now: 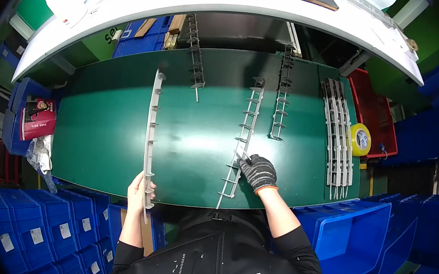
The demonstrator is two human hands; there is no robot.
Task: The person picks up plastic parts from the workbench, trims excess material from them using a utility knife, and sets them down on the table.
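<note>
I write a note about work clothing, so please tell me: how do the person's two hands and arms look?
The right hand wears a dark grey glove with lighter streaks and an orange edge at the wrist. The left hand is bare. Both arms have plain black sleeves that end on the forearms.

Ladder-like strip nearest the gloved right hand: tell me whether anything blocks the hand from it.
Nothing visible does. The right hand is at the right side of the ladder-like strip; only the slim pale piece in its grip overlaps the strip.
</note>
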